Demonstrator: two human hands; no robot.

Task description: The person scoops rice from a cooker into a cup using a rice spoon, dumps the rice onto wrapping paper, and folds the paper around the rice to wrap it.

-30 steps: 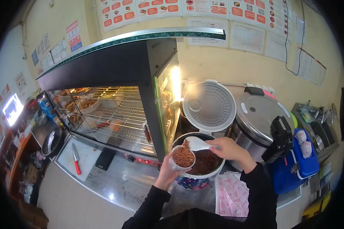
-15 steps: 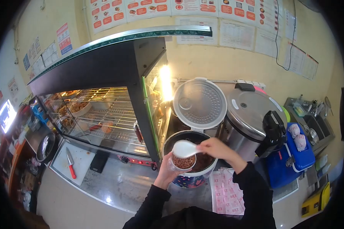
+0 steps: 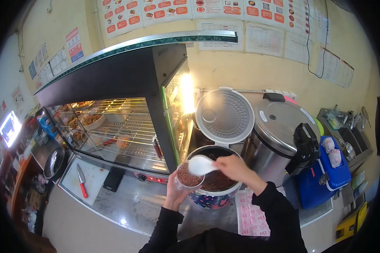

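Observation:
My left hand (image 3: 176, 195) is wrapped round a small cup (image 3: 191, 177) filled with reddish-brown rice, tilted a little over the left rim of the open cooker. In my right hand (image 3: 232, 167) is the handle of a white rice paddle (image 3: 201, 165). Its blade lies with the rounded back up, over the right part of the rice in the cup. Dark rice (image 3: 218, 181) shows inside the patterned rice cooker (image 3: 217, 200) beneath my right hand. The cooker's lid (image 3: 224, 116) stands raised behind it.
A lit glass food warmer (image 3: 114, 126) stands left of the cooker. A closed steel cooker (image 3: 283, 122) is at the right, beside a blue cool box (image 3: 325, 177). Printed paper wrappers (image 3: 251, 215) lie in front. A knife (image 3: 82, 181) rests on a white board (image 3: 69, 185) at left.
The paddle has turned from the cup's upper edge so its back faces up, and now lies over the rice. My left hand and the cup have shifted slightly left.

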